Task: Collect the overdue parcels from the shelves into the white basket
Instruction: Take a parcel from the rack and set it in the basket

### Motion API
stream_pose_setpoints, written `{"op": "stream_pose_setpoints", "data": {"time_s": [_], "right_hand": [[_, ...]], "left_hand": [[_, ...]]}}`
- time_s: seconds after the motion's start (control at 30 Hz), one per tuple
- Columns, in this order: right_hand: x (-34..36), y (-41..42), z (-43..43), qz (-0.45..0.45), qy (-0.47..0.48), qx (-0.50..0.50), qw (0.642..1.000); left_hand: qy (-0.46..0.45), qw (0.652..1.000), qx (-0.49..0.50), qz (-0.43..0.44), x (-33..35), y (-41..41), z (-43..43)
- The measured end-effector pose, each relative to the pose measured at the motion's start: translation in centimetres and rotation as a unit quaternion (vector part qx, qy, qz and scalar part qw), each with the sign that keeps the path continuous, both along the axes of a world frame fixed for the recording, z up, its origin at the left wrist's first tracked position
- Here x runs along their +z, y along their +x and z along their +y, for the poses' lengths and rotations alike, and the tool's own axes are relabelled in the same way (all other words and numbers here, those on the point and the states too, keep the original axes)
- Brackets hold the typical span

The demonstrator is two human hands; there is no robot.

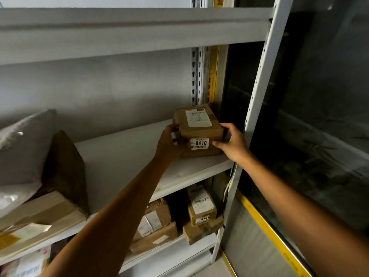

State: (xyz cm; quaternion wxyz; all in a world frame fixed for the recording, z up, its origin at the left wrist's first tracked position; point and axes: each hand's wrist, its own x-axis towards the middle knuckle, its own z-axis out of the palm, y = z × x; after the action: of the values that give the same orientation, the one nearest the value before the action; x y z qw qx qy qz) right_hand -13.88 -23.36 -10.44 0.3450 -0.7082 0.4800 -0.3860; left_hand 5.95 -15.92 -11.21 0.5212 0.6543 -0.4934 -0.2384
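Note:
A small brown cardboard parcel (199,131) with a white shipping label on top and a front sticker reading 0410 stands at the right end of the middle shelf (123,156). My left hand (169,142) grips its left side, fingers curled round the edge. My right hand (231,140) grips its right side, thumb on the front near the sticker. The white basket is not in view.
On the left of the same shelf lie a grey poly bag (22,152), a dark brown bag (65,168) and a flat carton (38,212). The shelf below holds several brown boxes (201,204). A white upright post (257,92) and a dark glass wall (319,116) stand right.

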Motion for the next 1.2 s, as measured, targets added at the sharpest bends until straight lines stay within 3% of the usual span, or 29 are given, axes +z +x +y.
{"op": "stream_pose_setpoints", "data": {"time_s": [0.07, 0.17, 0.33, 0.5, 0.77, 1.2], "right_hand": [[0.3, -0.1, 0.2, 0.025, 0.005, 0.005, 1.000], [0.7, -0.2, 1.3, 0.083, 0.009, 0.005, 0.996], [1.6, -1.8, 3.8, 0.244, -0.020, -0.024, 0.969], [3.0, -3.6, 6.1, 0.331, 0.016, 0.019, 0.943], [4.7, -5.1, 11.5, 0.345, -0.058, 0.137, 0.927], [7.4, 1.1, 23.2, 0.273, -0.081, 0.297, 0.911]], "left_hand": [[0.018, 1.000, -0.001, -0.015, 0.4, 0.0, 0.2], [0.065, 0.992, -0.012, -0.111, 0.8, 0.1, 1.4], [0.174, 0.945, -0.025, -0.275, 1.7, 0.6, 4.8], [0.236, 0.918, 0.015, -0.319, 3.4, 0.4, 9.7], [0.256, 0.881, 0.098, -0.385, 5.1, -3.8, 19.4], [0.300, 0.841, 0.283, -0.351, 8.2, -4.8, 40.2]]}}
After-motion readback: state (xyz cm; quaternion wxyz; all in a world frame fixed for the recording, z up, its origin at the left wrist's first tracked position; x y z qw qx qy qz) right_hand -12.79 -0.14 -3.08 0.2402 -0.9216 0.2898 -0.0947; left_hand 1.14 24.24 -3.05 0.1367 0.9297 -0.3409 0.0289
